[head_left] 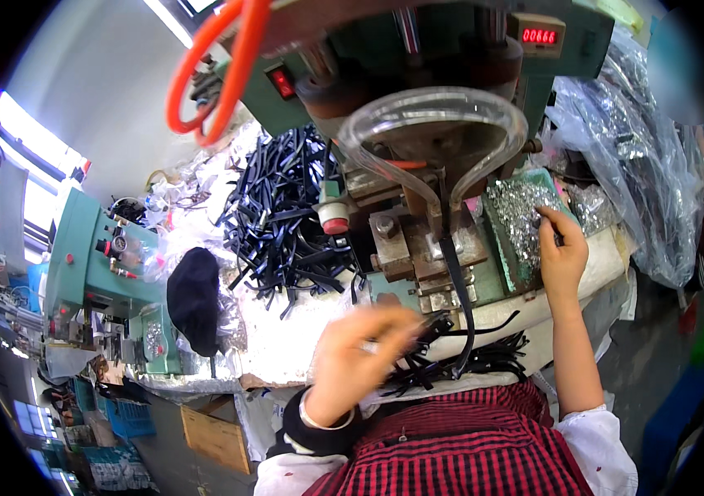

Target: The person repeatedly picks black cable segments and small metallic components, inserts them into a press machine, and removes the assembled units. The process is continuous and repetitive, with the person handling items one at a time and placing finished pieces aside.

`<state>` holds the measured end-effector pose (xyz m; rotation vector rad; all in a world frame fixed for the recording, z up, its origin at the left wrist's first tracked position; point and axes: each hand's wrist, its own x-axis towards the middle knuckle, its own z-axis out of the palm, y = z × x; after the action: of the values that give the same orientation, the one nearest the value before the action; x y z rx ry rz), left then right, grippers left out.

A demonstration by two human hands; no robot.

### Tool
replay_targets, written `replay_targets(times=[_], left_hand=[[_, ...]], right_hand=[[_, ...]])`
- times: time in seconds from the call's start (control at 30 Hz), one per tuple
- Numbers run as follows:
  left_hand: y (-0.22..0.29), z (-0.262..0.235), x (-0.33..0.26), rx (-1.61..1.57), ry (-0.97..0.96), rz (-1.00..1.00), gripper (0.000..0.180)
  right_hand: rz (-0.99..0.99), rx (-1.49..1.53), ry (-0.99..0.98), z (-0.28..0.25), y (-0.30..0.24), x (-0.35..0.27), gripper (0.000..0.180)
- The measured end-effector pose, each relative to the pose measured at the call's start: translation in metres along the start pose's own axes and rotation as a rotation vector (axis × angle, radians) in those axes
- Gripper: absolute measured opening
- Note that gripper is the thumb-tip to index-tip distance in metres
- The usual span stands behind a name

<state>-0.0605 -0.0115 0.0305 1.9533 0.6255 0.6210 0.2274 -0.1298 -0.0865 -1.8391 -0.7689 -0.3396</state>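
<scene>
Strap [461, 302]: in the head view, with the clock set at the middle of the picture, it lies at 4 o'clock, its upper end at the press [401, 240] and its tail hanging in a curve toward the near edge of the tabletop [265, 335]. A heap [505, 355] of similar black straps lies just beside the tail, at about 4 o'clock, near the apron [451, 438].

The left hand [364, 351], at 6 o'clock, is blurred, its fingers bent beside the near straps; whether it grips one I cannot tell. The right hand [563, 248], at 3 o'clock, has its fingers curled over the tray [505, 256] of small shiny metal bits; whether a bit is pinched there I cannot tell.

For writing, a counter [539, 35] on the press at 1 o'clock glows with a row of red digits. A red rocker switch [282, 83] sits at 11 o'clock; its marking is too small to read. A red button [335, 225] stands near the middle, beside the big pile [286, 215] of black straps at 10 o'clock. At 9 o'clock is a second green machine [92, 256] with a gauge [120, 244], its dial too small to read. A clear bag [633, 157] hangs at 2 o'clock.
</scene>
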Motion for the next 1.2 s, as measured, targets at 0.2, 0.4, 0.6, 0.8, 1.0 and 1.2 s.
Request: replay_targets(times=[0.2, 0.4, 0.6, 0.8, 1.0, 1.2], left_hand=[[-0.069, -0.067, 0.024, 0.987, 0.632, 0.254, 0.016], [-0.153, -0.061, 0.032, 1.104, 0.620, 0.257, 0.025], [-0.103, -0.052, 0.027, -0.181, 0.657, 0.069, 0.036], [-0.086, -0.042, 0.037, -0.355, 0.367, -0.032, 0.026], [-0.082, -0.020, 0.022, -0.147, 0.602, -0.038, 0.018], [0.000, -0.015, 0.040, -0.249, 0.459, 0.605, 0.012]], right_hand=[[0.182, 0.252, -0.070, 0.004, -0.021, -0.003, 0.016], [0.259, 0.270, -0.046, 0.005, -0.011, -0.003, 0.012], [0.276, 0.304, 0.052, -0.038, -0.001, -0.027, 0.011], [-0.015, 0.457, -0.225, -0.008, -0.101, -0.001, 0.012], [0.180, 0.709, -0.213, 0.036, -0.123, -0.015, 0.020], [0.441, 0.967, -0.319, 0.028, -0.138, -0.008, 0.032]])
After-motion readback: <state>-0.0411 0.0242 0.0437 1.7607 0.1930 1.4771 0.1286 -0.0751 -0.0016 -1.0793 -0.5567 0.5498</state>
